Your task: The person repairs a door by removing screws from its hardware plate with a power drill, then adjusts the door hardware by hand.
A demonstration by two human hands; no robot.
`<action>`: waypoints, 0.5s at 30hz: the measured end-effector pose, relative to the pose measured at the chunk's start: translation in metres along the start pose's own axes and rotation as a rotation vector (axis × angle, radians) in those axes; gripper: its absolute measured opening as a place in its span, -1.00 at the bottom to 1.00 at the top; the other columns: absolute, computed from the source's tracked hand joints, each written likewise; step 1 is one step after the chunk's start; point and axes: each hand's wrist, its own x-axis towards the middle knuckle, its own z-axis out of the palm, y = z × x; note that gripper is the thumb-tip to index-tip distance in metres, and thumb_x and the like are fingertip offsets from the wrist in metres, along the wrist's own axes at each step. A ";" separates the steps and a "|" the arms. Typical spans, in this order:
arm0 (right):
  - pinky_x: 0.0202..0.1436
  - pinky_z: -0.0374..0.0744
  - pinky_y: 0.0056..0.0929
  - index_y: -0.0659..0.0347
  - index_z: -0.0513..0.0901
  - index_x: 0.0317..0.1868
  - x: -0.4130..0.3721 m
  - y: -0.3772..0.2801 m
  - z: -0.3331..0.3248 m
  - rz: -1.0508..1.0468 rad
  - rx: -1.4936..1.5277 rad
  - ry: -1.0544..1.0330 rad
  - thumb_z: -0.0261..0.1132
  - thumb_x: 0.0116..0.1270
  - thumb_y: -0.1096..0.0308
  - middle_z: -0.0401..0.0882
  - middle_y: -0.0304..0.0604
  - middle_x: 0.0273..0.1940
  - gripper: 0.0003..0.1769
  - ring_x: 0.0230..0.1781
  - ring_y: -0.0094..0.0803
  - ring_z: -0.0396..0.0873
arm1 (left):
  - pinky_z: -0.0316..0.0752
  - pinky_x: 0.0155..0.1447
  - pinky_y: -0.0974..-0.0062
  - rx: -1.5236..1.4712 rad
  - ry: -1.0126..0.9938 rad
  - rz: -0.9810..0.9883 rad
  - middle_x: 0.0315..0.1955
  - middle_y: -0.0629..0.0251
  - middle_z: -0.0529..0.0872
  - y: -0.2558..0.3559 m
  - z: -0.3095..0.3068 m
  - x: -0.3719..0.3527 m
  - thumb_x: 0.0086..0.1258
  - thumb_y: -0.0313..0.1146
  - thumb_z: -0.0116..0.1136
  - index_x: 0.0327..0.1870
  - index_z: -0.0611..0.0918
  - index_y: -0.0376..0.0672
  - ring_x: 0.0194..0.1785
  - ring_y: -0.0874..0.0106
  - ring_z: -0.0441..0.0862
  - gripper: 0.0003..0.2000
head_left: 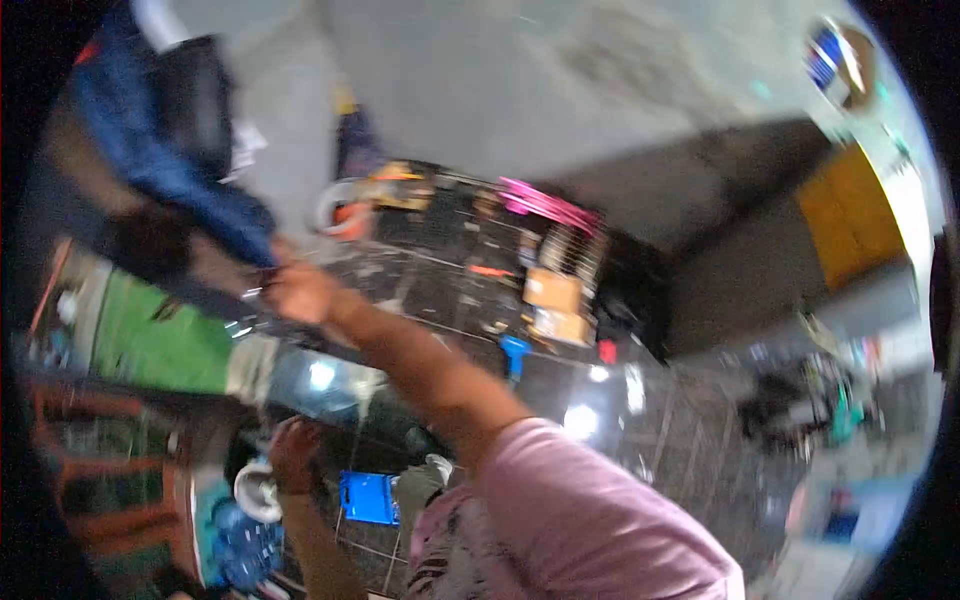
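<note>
The picture is smeared by motion and tilted. My right hand, at the end of an outstretched arm in a pink sleeve, is at the lower end of a dark blue cloth. Its fingers look closed on the cloth's edge. Lower down, my left hand is raised near a glossy clear surface, apart from the cloth. Blur hides its fingers. A black item is next to the upper part of the cloth.
A blue plastic item and a white round container are below. Cardboard boxes, a pink item and a blue-handled tool lie on the dark tiled floor. A green panel is at left.
</note>
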 end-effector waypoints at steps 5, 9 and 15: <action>0.42 0.39 -0.24 0.13 0.68 0.01 -0.003 0.068 0.009 0.419 0.473 0.259 0.19 0.17 0.28 0.64 -0.16 0.06 -0.61 0.25 -0.27 0.50 | 0.61 -0.09 0.34 -0.002 -0.079 -0.129 -0.09 0.16 0.70 -0.003 0.017 0.055 0.47 -0.18 0.09 0.05 0.57 -0.20 -0.04 0.24 0.69 -0.69; 0.21 0.51 -0.28 0.18 0.68 -0.10 -0.037 0.116 -0.016 0.604 0.320 0.476 0.27 0.07 0.27 0.67 -0.12 -0.09 -0.65 0.02 -0.23 0.59 | 0.59 -0.07 0.39 0.112 -0.116 -0.068 -0.08 0.19 0.70 0.028 0.080 0.120 0.45 -0.22 0.13 0.06 0.58 -0.20 -0.04 0.29 0.69 -0.70; -0.13 0.61 -0.31 0.18 0.63 -0.39 -0.014 0.176 -0.050 0.363 0.123 0.488 0.30 0.03 0.36 0.64 -0.10 -0.36 -0.88 -0.25 -0.20 0.64 | 0.56 -0.05 0.46 0.231 -0.064 -0.074 -0.08 0.25 0.70 -0.044 0.163 0.144 0.42 -0.29 0.19 0.08 0.60 -0.21 -0.02 0.37 0.68 -0.71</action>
